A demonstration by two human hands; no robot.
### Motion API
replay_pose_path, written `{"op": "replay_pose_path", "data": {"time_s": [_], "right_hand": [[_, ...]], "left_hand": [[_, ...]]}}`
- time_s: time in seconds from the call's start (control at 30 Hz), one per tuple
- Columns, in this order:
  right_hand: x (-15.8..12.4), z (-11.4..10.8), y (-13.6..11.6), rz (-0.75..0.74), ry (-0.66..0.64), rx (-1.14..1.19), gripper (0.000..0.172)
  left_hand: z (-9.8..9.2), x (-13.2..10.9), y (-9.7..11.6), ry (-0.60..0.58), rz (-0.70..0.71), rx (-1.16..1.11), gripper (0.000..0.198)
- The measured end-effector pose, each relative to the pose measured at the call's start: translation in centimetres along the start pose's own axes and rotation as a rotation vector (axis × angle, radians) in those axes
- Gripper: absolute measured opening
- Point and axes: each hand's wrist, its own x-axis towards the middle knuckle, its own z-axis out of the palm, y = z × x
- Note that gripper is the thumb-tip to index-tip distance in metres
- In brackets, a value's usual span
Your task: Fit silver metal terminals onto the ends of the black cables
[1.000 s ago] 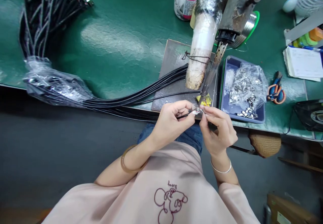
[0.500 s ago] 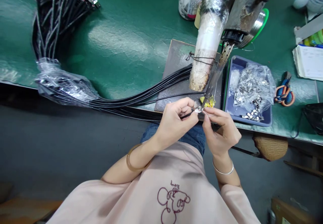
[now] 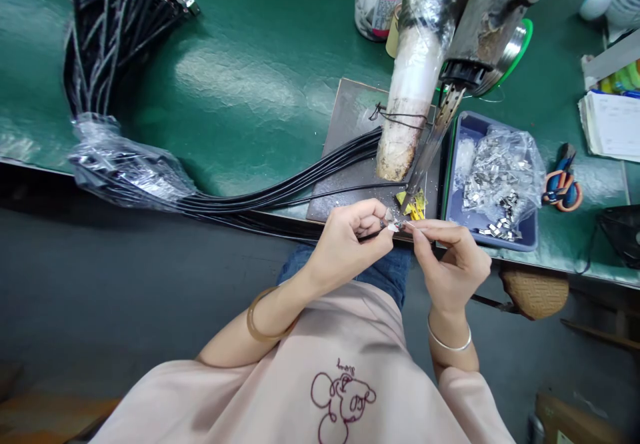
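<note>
My left hand point(image 3: 347, 237) is closed in a pinch on the end of a black cable point(image 3: 369, 235), at whose tip a small metal connector point(image 3: 394, 226) shows between thumb and forefinger. Close by on the right, my right hand point(image 3: 450, 257) pinches a thin wire point(image 3: 408, 225) between thumb and fingertips. Just above both hands, the tip of a mounted soldering iron point(image 3: 425, 157) points down at a small yellow piece point(image 3: 414, 205). The fingers partly cover the connector's details.
Beside the iron hangs a plastic-wrapped tube point(image 3: 403, 124) over a dark board point(image 3: 345, 131). More black cables point(image 3: 280, 191) run left to a wrapped bundle point(image 3: 130, 164). A blue tray point(image 3: 453, 197) of metal parts, cutters point(image 3: 564, 181) and a wire spool point(image 3: 513, 57) are rightward.
My right hand has moved slightly right and down, away from the left fingertips, with a thin wire now showing. The connector in my left hand has shifted slightly down, away from the iron's tip.
</note>
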Motion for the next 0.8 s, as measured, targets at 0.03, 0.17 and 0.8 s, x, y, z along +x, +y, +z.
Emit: {"op": "replay_pose_path", "data": {"time_s": [0.03, 0.17, 0.8], "right_hand": [[0.2, -0.2, -0.1, -0.028, -0.006, -0.023, 0.014], [0.4, -0.5, -0.4, -0.078, -0.026, -0.049, 0.016], [0.0, 0.7, -0.2, -0.118, 0.028, -0.126, 0.019]], "left_hand": [[0.0, 0.0, -0.1, -0.015, -0.003, -0.004, 0.01], [0.0, -0.2, -0.3, -0.035, 0.002, 0.002, 0.013], [0.5, 0.1, -0.1, 0.057, 0.035, -0.004, 0.015]]}}
